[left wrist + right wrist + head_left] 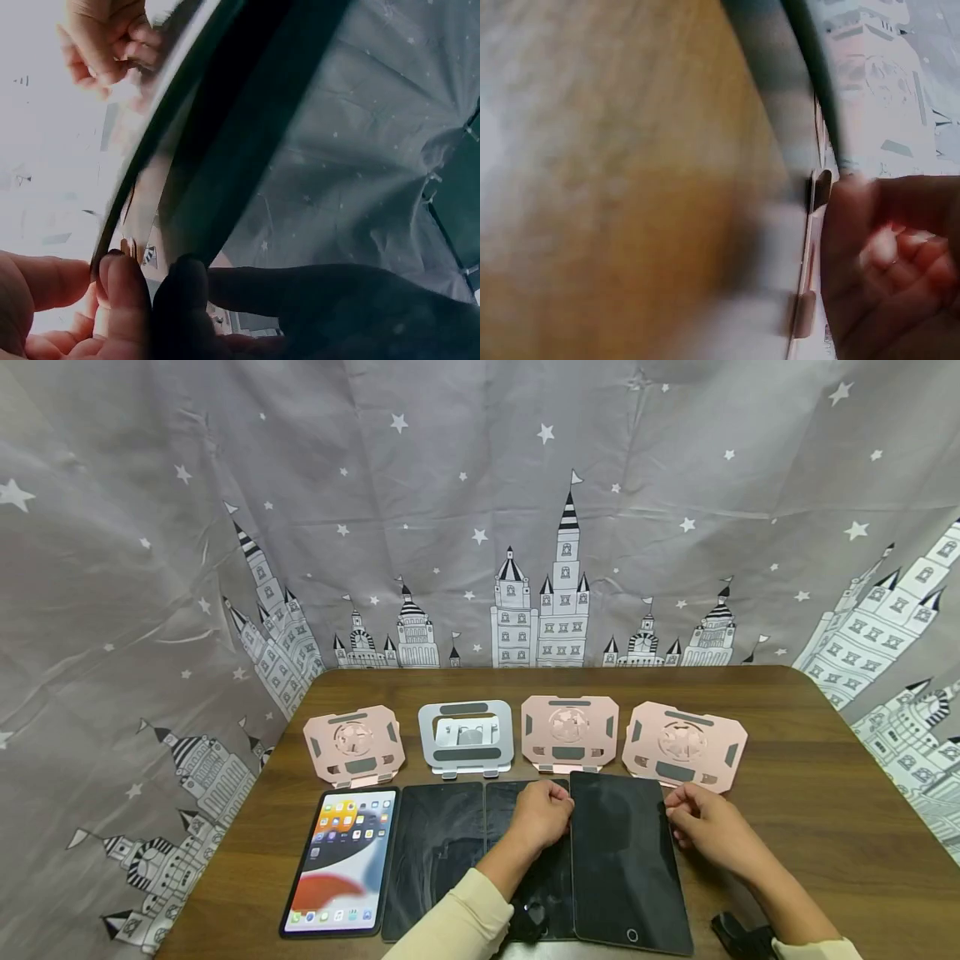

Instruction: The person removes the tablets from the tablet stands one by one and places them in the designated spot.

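From the head view I see my left hand [542,817] and right hand [697,820] grasping the two long edges of a dark tablet [626,860], rightmost of four on the worktop [825,793], with four stands [568,732] behind. The left wrist view shows my fingers [124,289] pinching the tablet's [225,150] edge. The right wrist view is blurred; fingers [900,255] curl beside the tablet's [799,150] rim.

The head view looks down across the table [787,760]; both wrist views sit close against the tablet's [626,860] edges.
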The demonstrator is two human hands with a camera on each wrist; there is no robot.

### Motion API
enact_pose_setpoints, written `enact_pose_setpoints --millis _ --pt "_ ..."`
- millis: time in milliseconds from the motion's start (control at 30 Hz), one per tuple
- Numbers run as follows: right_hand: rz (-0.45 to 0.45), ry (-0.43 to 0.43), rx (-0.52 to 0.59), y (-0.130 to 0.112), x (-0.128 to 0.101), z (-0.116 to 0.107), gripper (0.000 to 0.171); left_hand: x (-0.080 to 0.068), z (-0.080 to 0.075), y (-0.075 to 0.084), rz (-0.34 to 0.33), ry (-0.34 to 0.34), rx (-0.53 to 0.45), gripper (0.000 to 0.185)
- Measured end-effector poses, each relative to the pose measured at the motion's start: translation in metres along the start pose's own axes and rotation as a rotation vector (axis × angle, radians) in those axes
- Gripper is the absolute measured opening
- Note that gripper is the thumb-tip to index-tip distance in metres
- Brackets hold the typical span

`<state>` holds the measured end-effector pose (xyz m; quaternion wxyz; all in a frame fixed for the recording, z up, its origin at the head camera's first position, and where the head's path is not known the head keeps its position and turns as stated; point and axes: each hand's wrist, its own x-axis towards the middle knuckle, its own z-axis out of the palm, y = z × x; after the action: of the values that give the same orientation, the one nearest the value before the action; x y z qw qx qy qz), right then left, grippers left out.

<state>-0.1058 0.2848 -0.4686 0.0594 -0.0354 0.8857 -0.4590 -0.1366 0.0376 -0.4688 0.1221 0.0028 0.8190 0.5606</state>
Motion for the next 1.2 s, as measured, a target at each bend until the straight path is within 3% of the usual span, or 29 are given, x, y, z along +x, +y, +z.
enact_pose_setpoints --millis 133,300,500,667,967,1200 --pt "-0.025 -0.041 0.098 -0.010 0.005 0.000 0.007 -0.001 0.004 0.002 -0.011 -0.010 -0.035 0.011" --pt "-0.009 -0.045 0.055 -0.013 0.004 -0.004 0.007 -0.003 0.009 0.006 -0.020 0.007 -0.011 0.011" --pt "0.019 0.006 -0.135 0.004 -0.007 -0.016 0.006 -0.002 0.006 0.006 -0.034 -0.018 0.046 0.008" --pt "0.078 -0.007 -0.262 0.011 -0.013 -0.022 0.009 -0.002 0.005 0.009 -0.084 -0.066 0.038 0.008" --pt "0.152 -0.069 -0.127 0.010 -0.011 -0.018 0.009 -0.002 0.007 0.010 -0.102 -0.087 0.026 0.006" --pt "0.161 -0.091 -0.067 0.008 -0.007 -0.018 0.010 -0.003 0.009 0.010 -0.112 -0.105 0.035 0.009"
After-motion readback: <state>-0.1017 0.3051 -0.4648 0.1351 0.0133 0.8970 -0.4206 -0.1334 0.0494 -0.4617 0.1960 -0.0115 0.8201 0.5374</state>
